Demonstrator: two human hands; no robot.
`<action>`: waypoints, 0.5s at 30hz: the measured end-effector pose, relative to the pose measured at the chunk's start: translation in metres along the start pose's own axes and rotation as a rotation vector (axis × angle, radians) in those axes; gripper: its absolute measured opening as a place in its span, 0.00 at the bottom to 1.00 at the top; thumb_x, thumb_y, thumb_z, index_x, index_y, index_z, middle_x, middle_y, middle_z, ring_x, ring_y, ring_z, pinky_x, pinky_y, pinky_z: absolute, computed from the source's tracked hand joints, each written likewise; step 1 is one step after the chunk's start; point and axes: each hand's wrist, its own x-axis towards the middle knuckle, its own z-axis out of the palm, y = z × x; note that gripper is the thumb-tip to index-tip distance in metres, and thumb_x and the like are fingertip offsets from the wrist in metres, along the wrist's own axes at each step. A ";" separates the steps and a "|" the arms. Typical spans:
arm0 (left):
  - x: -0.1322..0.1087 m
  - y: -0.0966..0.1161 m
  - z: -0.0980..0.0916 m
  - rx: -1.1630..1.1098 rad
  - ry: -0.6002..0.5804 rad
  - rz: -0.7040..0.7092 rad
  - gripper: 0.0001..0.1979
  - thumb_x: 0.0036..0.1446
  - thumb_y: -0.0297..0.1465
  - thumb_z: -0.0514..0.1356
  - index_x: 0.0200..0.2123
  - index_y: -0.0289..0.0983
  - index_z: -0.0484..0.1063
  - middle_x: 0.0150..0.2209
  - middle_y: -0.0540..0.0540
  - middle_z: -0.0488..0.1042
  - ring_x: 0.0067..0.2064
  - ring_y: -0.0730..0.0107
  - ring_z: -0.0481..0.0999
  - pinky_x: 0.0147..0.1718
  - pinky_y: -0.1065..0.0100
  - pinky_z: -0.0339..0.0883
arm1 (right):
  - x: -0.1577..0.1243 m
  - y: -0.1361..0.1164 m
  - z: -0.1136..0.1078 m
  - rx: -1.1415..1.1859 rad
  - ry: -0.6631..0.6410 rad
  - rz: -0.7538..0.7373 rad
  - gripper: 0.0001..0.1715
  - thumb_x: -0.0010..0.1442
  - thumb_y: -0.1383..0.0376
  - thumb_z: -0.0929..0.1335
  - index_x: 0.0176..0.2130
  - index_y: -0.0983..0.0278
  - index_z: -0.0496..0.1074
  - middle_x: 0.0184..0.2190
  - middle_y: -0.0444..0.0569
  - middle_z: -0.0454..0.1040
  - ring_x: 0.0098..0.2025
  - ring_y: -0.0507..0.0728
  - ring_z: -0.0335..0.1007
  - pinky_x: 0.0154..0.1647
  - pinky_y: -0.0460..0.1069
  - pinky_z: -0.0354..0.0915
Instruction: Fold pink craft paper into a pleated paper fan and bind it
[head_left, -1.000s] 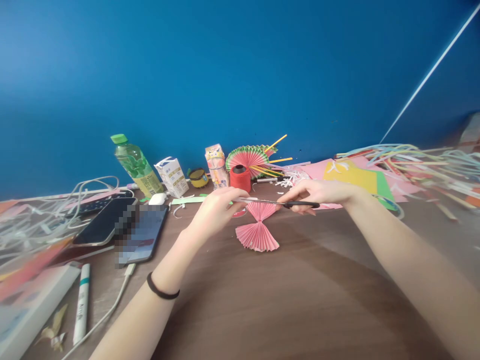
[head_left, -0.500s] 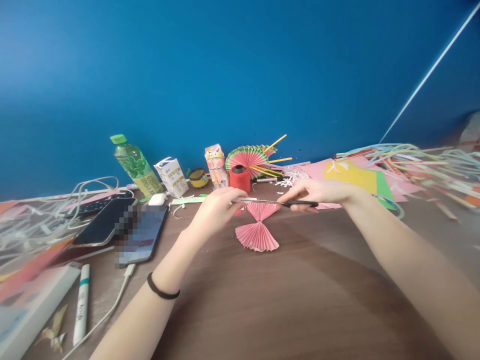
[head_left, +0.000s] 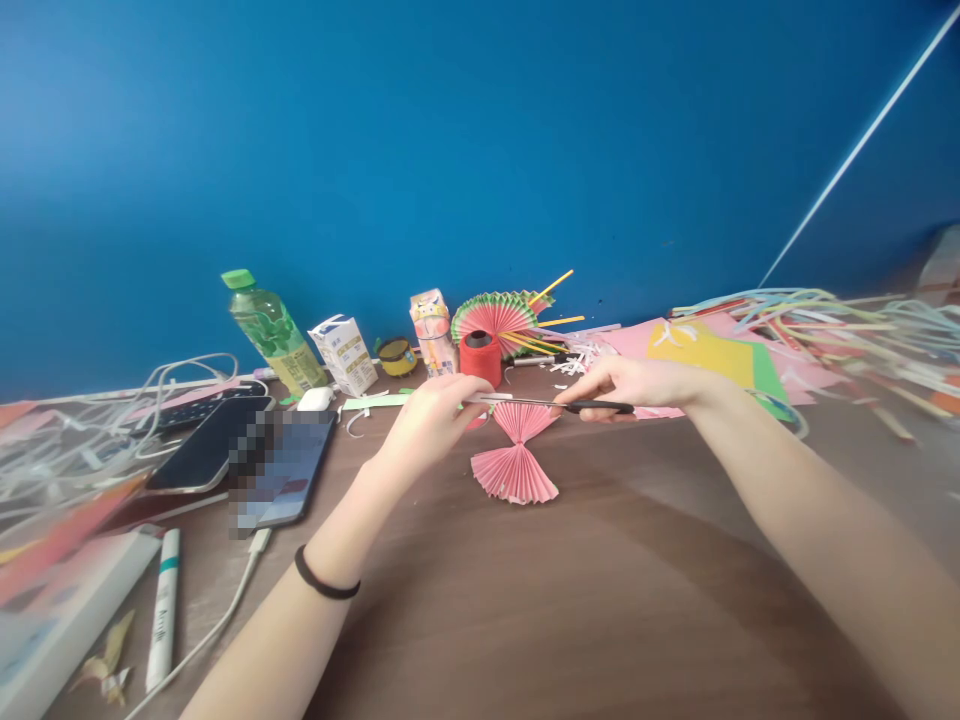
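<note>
My left hand [head_left: 444,412] is closed in a pinch on a narrow pale paper strip [head_left: 496,397] that points toward the right. Black-handled scissors [head_left: 604,407] are gripped in my right hand [head_left: 621,384], their blades reaching left along the strip. Whether the blades touch the paper cannot be made out. Below both hands, a pink pleated paper piece [head_left: 517,474] lies on the table, pinched at its middle like a bow tie. Its upper fan is partly behind the strip and scissors. Just behind my left fingers stands a red thread spool [head_left: 480,358].
Along the blue wall stand a green-capped bottle [head_left: 277,335], a white carton [head_left: 343,355] and a green-and-pink paper fan [head_left: 491,318]. Two phones [head_left: 289,470], a marker [head_left: 164,610] and a white cable lie left. Coloured sheets [head_left: 701,355] and paper strips [head_left: 840,320] spread right.
</note>
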 end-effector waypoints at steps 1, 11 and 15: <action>0.000 0.000 0.000 0.001 0.005 -0.001 0.09 0.56 0.31 0.52 0.36 0.39 0.71 0.33 0.48 0.74 0.36 0.68 0.71 0.34 0.69 0.61 | 0.000 0.000 0.000 0.007 -0.002 0.004 0.23 0.51 0.61 0.65 0.46 0.67 0.71 0.22 0.43 0.66 0.19 0.45 0.52 0.19 0.43 0.53; -0.001 0.001 0.002 0.012 -0.020 0.012 0.08 0.55 0.28 0.54 0.37 0.39 0.71 0.34 0.48 0.75 0.36 0.68 0.71 0.33 0.70 0.61 | -0.003 -0.006 0.001 -0.081 -0.090 0.024 0.25 0.52 0.54 0.65 0.46 0.67 0.68 0.24 0.45 0.68 0.19 0.45 0.57 0.21 0.44 0.56; -0.001 -0.001 0.004 0.057 -0.028 0.048 0.10 0.55 0.27 0.53 0.39 0.39 0.70 0.34 0.47 0.74 0.36 0.68 0.71 0.33 0.70 0.61 | -0.004 -0.009 0.003 -0.122 -0.058 0.021 0.22 0.53 0.53 0.64 0.43 0.65 0.68 0.25 0.45 0.68 0.19 0.45 0.56 0.22 0.44 0.56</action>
